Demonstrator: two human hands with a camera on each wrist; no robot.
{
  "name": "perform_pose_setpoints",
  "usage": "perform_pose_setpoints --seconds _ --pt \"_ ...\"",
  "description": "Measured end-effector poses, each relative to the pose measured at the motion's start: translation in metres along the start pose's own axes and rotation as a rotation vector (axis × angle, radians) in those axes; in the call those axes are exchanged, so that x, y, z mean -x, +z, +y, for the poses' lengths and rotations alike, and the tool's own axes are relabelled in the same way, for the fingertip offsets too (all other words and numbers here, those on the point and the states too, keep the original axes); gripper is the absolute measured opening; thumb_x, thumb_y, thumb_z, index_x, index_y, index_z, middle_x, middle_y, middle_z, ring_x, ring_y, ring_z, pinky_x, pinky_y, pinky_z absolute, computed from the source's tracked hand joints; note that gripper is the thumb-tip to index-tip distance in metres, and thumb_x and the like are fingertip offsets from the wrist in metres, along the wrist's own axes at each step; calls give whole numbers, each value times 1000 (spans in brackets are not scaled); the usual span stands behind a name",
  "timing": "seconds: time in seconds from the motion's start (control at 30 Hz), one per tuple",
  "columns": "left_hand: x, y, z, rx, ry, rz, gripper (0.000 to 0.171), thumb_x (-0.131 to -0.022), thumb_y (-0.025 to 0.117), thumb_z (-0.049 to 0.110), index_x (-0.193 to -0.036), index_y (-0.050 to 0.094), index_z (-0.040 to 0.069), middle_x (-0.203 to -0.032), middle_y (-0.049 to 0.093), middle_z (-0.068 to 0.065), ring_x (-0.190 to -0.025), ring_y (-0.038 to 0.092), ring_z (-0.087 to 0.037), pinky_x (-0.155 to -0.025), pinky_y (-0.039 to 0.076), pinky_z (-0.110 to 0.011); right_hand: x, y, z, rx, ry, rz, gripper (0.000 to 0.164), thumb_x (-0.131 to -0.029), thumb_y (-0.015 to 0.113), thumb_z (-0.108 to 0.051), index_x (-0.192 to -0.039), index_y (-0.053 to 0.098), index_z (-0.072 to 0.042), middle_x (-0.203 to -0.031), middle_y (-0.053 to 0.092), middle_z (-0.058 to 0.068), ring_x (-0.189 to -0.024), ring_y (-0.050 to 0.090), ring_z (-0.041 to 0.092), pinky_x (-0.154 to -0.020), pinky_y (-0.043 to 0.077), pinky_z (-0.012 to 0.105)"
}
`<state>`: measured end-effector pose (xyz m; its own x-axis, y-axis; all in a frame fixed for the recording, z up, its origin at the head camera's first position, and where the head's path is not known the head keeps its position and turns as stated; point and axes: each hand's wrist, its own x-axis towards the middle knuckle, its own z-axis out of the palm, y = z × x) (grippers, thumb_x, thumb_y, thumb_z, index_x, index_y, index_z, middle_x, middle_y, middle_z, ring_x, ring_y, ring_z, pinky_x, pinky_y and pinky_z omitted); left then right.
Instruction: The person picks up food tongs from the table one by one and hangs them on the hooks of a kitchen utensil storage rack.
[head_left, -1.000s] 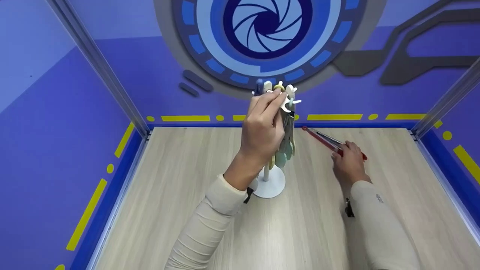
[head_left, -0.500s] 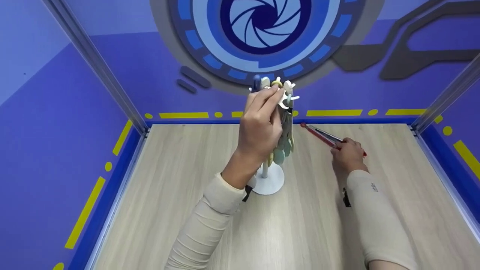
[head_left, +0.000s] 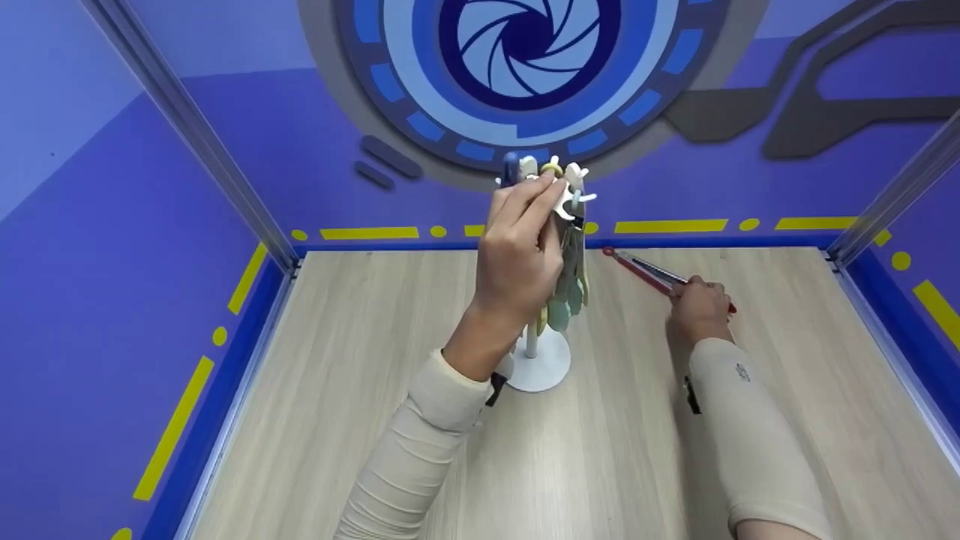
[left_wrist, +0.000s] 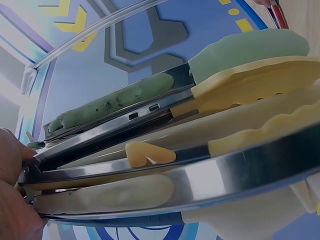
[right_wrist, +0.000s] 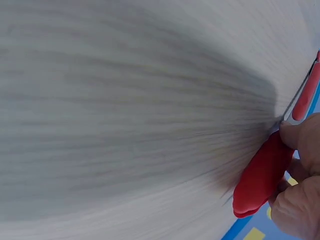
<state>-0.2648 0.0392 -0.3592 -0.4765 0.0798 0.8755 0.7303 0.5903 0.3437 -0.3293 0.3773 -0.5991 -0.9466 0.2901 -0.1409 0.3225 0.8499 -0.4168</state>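
A white utensil stand (head_left: 551, 367) rises in the middle of the wooden table. My left hand (head_left: 517, 251) grips it at the top, fingertips at the white hooks and the yellow ring. Several hanging tongs (left_wrist: 125, 135) fan out from that hand in the left wrist view, metal-armed with green or yellow scalloped heads. To the right, my right hand (head_left: 703, 306) pinches a pair of red and metal tongs (head_left: 646, 274) near the head. The red head (right_wrist: 262, 177) sticks out of the fingers in the right wrist view, and the ring end points to the back wall.
The wooden table (head_left: 360, 337) runs back to a blue patterned wall (head_left: 255, 150). Metal posts (head_left: 187, 127) stand at both back corners. The stand's lower column is partly hidden by the hanging tongs and left forearm.
The camera has shifted slightly. Both hands keep their holds; the right hand and the red tongs stay in nearly the same place on the table.
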Motion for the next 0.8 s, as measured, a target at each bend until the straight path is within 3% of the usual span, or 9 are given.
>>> perform_pose_setpoints --seconds 0.23,0.5,0.63,0.8 --pt "-2 -2 -1 6 -2 7 28 -101 66 -2 -125 79 3 -128 77 -11 -116 67 -24 -107 55 -20 -4 2 0 14 -22 -45 34 -112 51 -15 -139 65 -1 -140 52 26 -135 40 52 -111 42 68" --pt "-1 -1 1 3 4 1 27 -101 66 -2 -124 79 3 -127 77 -10 -115 68 -24 -107 55 -20 -4 3 6 -35 42 -40 45 -113 49 -22 -150 50 4 -142 48 31 -134 39 52 -109 42 66" --pt "-1 -1 1 -2 7 -13 27 -102 66 -1 -125 78 3 -128 77 -11 -115 68 -24 -108 54 -19 -5 1 10 -45 13 -6 41 -111 51 -19 -144 57 5 -138 54 32 -135 40 55 -110 38 65" --pt "-1 -2 -1 -10 8 -16 27 -102 66 -1 -126 78 3 -128 77 -10 -114 67 -23 -108 54 -19 -6 -5 14 -66 -13 -7 37 -107 55 -18 -132 66 7 -128 56 33 -122 44 54 -102 38 65"
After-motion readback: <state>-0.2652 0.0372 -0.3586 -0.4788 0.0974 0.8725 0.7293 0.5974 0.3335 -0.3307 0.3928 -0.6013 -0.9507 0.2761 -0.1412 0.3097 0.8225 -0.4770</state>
